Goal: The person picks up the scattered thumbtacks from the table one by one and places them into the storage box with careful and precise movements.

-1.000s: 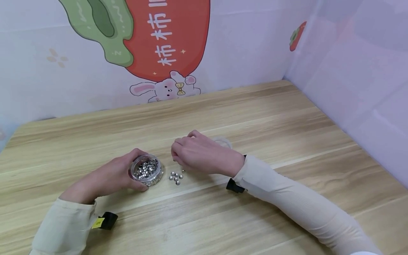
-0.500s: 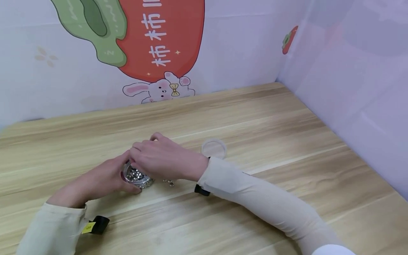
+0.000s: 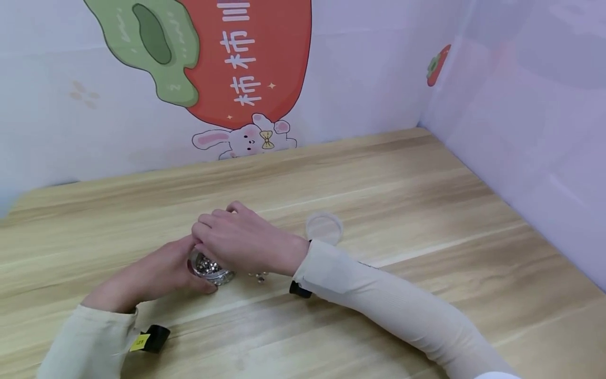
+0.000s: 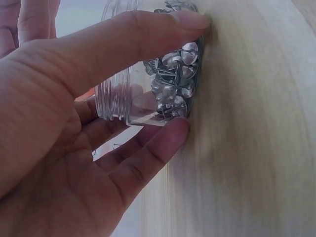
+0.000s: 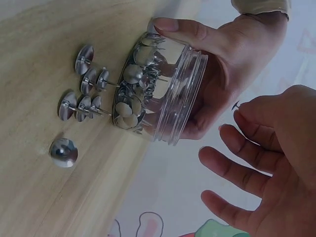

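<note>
My left hand (image 3: 158, 271) grips a clear round plastic jar (image 5: 177, 98) standing on the table, thumb on one side and fingers round the other. Silvery thumbtacks (image 4: 170, 84) fill the lower part of it. Its threaded mouth has no lid on. Over the jar, my right hand (image 3: 243, 239) pinches a single thumbtack (image 5: 236, 105) between thumb and forefinger, its other fingers spread apart. In the head view that hand covers part of the mouth and hides the pinched tack. Several loose thumbtacks (image 5: 84, 106) lie on the table beside the jar, most resting with pins pointing toward it.
A clear round lid (image 3: 324, 227) lies on the wood-grain table (image 3: 426, 210), behind my right wrist. Walls with a cartoon print (image 3: 251, 58) close off the back and the right side. A black wrist mount (image 3: 156, 338) hangs under the left sleeve.
My right hand has moved left from beside the loose tacks to over the jar's mouth, showing more of the lid. The left hand keeps its hold on the jar.
</note>
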Available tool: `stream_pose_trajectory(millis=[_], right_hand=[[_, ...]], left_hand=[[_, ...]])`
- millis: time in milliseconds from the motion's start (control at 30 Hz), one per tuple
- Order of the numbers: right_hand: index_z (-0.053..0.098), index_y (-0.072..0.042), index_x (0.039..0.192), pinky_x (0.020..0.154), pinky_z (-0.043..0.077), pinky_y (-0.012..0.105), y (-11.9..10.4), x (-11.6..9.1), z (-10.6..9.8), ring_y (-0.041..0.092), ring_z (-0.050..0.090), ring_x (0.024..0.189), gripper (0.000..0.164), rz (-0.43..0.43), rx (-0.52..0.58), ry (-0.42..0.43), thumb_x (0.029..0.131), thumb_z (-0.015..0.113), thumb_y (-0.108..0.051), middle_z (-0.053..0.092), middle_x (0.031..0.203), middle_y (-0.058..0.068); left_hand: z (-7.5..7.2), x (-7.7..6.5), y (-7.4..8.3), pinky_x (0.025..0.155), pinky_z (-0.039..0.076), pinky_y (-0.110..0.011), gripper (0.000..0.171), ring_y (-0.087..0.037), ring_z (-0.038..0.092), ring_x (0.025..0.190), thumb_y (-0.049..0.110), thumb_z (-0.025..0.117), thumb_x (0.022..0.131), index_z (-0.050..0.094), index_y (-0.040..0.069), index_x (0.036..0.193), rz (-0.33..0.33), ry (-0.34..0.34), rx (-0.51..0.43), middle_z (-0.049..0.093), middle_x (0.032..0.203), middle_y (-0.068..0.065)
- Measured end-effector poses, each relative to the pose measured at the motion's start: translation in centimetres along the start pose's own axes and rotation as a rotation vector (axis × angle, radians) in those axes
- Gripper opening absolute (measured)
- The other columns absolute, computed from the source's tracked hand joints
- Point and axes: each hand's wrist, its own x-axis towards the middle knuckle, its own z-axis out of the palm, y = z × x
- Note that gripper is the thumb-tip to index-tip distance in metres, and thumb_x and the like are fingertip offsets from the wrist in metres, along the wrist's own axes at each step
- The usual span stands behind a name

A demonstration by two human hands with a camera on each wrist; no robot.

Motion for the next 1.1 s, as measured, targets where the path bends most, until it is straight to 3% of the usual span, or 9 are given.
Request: stream_pose_trajectory(millis=[233,533,633,733,800,967,1100], right_hand=[[0.063,-0.014,0.112,0.091,0.047,0.035,0.11,-0.03,0.00,0.012,0.057,0.093,0.026,0.007,-0.011,0.034,0.102,0.046,-0.031,0.065,0.103,-0.005],[0.063,-0.015,0.115,0.097,0.045,0.037,0.08,0.01,0.08,0.013,0.057,0.099,0.028,0.013,0.001,0.020,0.101,0.048,-0.035,0.066,0.108,-0.004],[0.055,-0.016,0.131,0.105,0.039,0.041,0.13,-0.05,0.11,0.018,0.052,0.117,0.046,0.011,0.015,0.006,0.098,0.050,-0.047,0.060,0.129,0.000],[0.036,-0.016,0.148,0.112,0.030,0.047,0.26,-0.21,0.17,0.023,0.035,0.136,0.073,0.006,0.006,-0.003,0.092,0.048,-0.062,0.040,0.152,0.005],[0.026,-0.016,0.152,0.115,0.024,0.051,0.31,-0.28,0.19,0.026,0.024,0.142,0.084,-0.003,-0.006,-0.011,0.089,0.046,-0.068,0.028,0.158,0.007],[0.022,-0.016,0.154,0.117,0.018,0.054,0.27,-0.41,0.34,0.028,0.016,0.145,0.090,-0.024,0.002,-0.032,0.087,0.044,-0.072,0.021,0.161,0.009],[0.022,-0.016,0.153,0.117,0.016,0.055,0.17,-0.47,0.49,0.028,0.015,0.145,0.090,-0.033,-0.002,-0.046,0.087,0.043,-0.073,0.022,0.160,0.009]], left_hand=[[-0.04,0.02,0.19,0.084,0.050,-0.050,0.081,-0.022,0.060,0.096,0.037,0.086,0.066,0.046,0.001,0.127,-0.010,0.006,0.016,0.066,0.109,-0.011],[0.04,0.04,0.17,0.084,0.050,-0.050,0.083,-0.022,0.060,0.096,0.039,0.086,0.066,0.045,0.002,0.129,-0.025,0.006,0.030,0.066,0.110,-0.011],[0.06,-0.01,0.17,0.084,0.049,-0.052,0.084,-0.022,0.060,0.097,0.038,0.085,0.066,0.045,0.003,0.131,-0.008,0.017,0.043,0.065,0.114,-0.011],[0.09,-0.04,0.12,0.084,0.049,-0.053,0.081,-0.023,0.060,0.096,0.037,0.085,0.067,0.046,0.006,0.131,0.016,0.033,0.062,0.065,0.114,-0.010],[0.09,-0.03,0.06,0.085,0.049,-0.055,0.079,-0.025,0.060,0.099,0.037,0.085,0.068,0.047,0.006,0.130,0.017,0.038,0.065,0.065,0.116,-0.012],[0.12,0.06,-0.03,0.087,0.048,-0.059,0.079,-0.030,0.060,0.105,0.037,0.084,0.069,0.048,0.002,0.130,0.001,0.038,0.059,0.065,0.119,-0.016],[0.17,0.10,0.03,0.085,0.049,-0.056,0.070,-0.027,0.060,0.100,0.035,0.083,0.069,0.053,0.005,0.125,0.005,0.046,0.068,0.066,0.116,-0.013]])
